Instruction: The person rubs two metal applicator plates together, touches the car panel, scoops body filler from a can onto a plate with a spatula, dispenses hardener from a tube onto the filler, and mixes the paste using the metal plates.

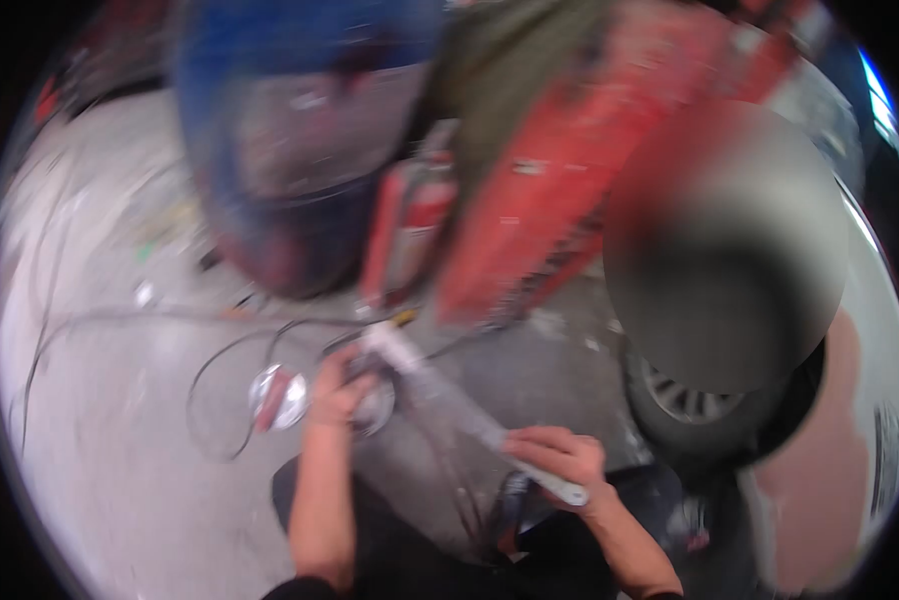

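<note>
My right hand (562, 458) is closed round a long, pale, narrow tool (455, 400). Its rounded end sticks out below my fingers, and its wider, whitish end reaches up and left. I cannot tell its exact kind. My left hand (342, 388) is bent beside that far end, with its fingers curled at a round, greyish thing (375, 408). Blur hides whether the hand grips this thing or only touches it. Just left of my left hand, a shiny round dish (288, 398) lies on the floor with a reddish-brown piece (273, 402) on it.
A blue drum (205, 130) stands at the upper left, beside a red fire extinguisher (430, 205). A large red metal piece (540, 190) slants behind. Cables (192, 390) loop across the floor. On the right are a car wheel (695, 400) and a pinkish patched body panel (820, 480).
</note>
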The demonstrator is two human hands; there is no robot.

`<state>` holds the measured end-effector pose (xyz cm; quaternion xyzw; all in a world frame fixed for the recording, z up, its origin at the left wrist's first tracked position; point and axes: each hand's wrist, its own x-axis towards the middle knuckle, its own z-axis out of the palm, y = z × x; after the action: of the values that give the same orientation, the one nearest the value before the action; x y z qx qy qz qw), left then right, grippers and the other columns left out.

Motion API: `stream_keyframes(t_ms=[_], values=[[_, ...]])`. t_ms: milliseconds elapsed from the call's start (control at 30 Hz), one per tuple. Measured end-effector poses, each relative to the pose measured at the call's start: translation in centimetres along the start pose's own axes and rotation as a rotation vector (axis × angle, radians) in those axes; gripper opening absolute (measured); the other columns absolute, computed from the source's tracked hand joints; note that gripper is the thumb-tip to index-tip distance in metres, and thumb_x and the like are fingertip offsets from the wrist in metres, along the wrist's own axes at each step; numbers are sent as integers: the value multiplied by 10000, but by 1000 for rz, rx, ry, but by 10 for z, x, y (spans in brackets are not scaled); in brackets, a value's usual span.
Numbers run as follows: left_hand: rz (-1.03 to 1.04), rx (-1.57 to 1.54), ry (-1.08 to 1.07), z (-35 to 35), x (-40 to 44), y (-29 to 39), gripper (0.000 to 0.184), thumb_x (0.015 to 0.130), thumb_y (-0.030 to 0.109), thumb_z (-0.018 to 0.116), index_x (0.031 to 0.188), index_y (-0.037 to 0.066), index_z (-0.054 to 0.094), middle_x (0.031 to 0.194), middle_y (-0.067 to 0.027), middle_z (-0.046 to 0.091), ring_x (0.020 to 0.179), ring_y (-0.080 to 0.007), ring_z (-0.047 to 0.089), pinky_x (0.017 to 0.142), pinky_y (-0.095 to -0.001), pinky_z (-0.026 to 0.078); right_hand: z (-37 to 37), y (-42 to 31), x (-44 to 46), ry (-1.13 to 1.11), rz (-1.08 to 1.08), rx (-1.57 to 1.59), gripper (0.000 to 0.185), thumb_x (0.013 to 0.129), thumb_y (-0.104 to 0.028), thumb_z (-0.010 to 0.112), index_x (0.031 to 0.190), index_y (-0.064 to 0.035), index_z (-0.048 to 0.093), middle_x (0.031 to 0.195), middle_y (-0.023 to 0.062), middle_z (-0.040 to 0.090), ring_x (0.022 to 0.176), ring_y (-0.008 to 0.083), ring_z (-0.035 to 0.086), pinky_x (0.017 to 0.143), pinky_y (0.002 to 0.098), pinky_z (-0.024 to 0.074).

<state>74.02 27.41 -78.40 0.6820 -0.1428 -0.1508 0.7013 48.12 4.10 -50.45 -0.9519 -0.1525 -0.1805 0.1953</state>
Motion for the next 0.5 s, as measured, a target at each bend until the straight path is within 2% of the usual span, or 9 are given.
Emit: stream_keyframes(t_ms=[33, 100, 133, 167, 200, 233, 300, 400, 500], values=[[-68, 57, 59, -7, -10, 19, 685, 805, 26, 787, 1458, -11, 582, 1394, -156, 656, 1316, -258, 611, 1142, -398, 478, -9, -11, 3, -19, 45, 69, 438, 801, -112, 759, 1237, -132, 801, 1210, 110, 768, 974, 279, 787, 791, 373, 650], [-48, 108, -13, -38, 14, -59, 763, 826, -23, 770, 1527, 18, 474, 1472, -152, 574, 1343, -279, 574, 1209, -441, 434, -2, -1, -20, -40, 30, 68, 536, 835, -116, 749, 1359, -227, 742, 1339, 50, 720, 968, 273, 781, 805, 373, 648], [-176, -54, 38, -41, 29, -67, 542, 877, -24, 746, 1393, 2, 582, 1319, -125, 654, 1199, -242, 645, 1088, -372, 547, -5, -9, -20, 3, 35, 174, 560, 861, -114, 729, 1405, -244, 708, 1362, 37, 706, 926, 271, 776, 777, 361, 638], [-330, -723, -20, -57, 50, -70, 322, 959, 18, 677, 1277, -19, 637, 1166, -106, 692, 1032, -193, 670, 898, -296, 578, -6, -14, -19, 35, 44, 214, 569, 863, -109, 722, 1414, -250, 698, 1349, 38, 710, 872, 276, 768, 759, 356, 627], [-550, -1364, 34, -73, 70, -73, 176, 1041, 59, 608, 1160, -40, 692, 1013, -86, 730, 865, -145, 694, 707, -220, 608, -11, -16, -22, 26, 56, 188, 540, 871, -116, 726, 1397, -237, 706, 1331, 46, 715, 856, 280, 762, 749, 361, 619], [-544, -1345, 131, -95, 85, -100, 232, 1075, 95, 572, 1224, -44, 684, 1076, -102, 743, 907, -179, 715, 733, -244, 612, -13, -24, -19, 87, 50, 230, 509, 873, -105, 748, 1367, -220, 713, 1317, 54, 721, 875, 294, 762, 752, 377, 617], [-385, -1213, 313, -136, 115, -159, 250, 1073, 104, 580, 1256, -30, 684, 1138, -116, 751, 973, -213, 731, 779, -283, 625, -7, -26, -15, 165, 79, 377, 418, 886, -99, 764, 1294, -182, 733, 1267, 70, 730, 907, 307, 759, 742, 383, 609], [-286, -1091, 520, -150, 105, -126, 311, 1092, 126, 568, 1338, -34, 672, 1224, -147, 752, 1001, -226, 740, 810, -316, 632, 1, -28, -5, 45, 178, 404, 352, 947, -112, 694, 1296, -117, 739, 1276, 99, 718, 1017, 311, 745, 860, 371, 610], [-223, -945, 602, -143, 87, -77, 358, 1117, 196, 539, 1371, -25, 660, 1287, -141, 728, 1037, -251, 732, 841, -347, 637, 58, -6, 15, 80, 204, 494, 268, 974, -196, 704, 1220, -99, 743, 1204, 112, 722, 1021, 339, 726, 876, 398, 590]])
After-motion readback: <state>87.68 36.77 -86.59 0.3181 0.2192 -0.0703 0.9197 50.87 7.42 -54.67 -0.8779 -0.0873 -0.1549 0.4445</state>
